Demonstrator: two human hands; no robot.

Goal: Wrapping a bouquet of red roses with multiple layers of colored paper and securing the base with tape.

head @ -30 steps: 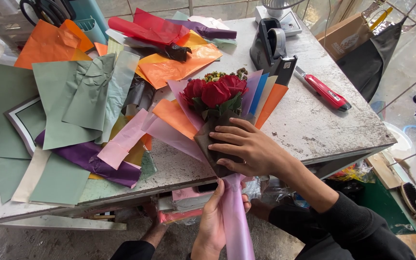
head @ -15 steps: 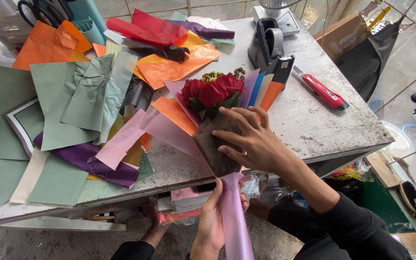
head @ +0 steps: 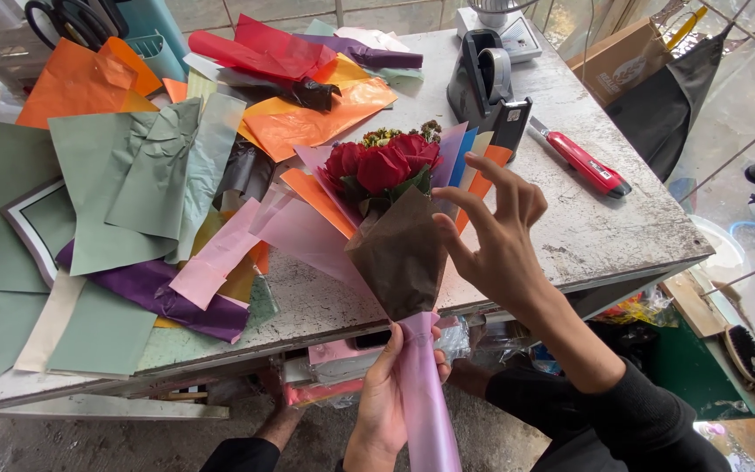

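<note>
The lilac-wrapped stem of the red rose bouquet [head: 384,166] is gripped by the left hand [head: 386,398] below the bench [head: 605,227] edge. Beside its brown paper wrap [head: 399,253], the right hand [head: 491,236] is held spread, empty. Beyond, loose coloured paper sheets [head: 133,175] are scattered.

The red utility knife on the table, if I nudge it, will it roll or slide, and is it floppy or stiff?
The red utility knife looks flat-sided and lies flat on the table, so it would probably slide rather than roll. Its long moulded body suggests that it is stiff. The tabletop looks rough and worn, so it may drag a little. It lies apart from the right hand.
</note>
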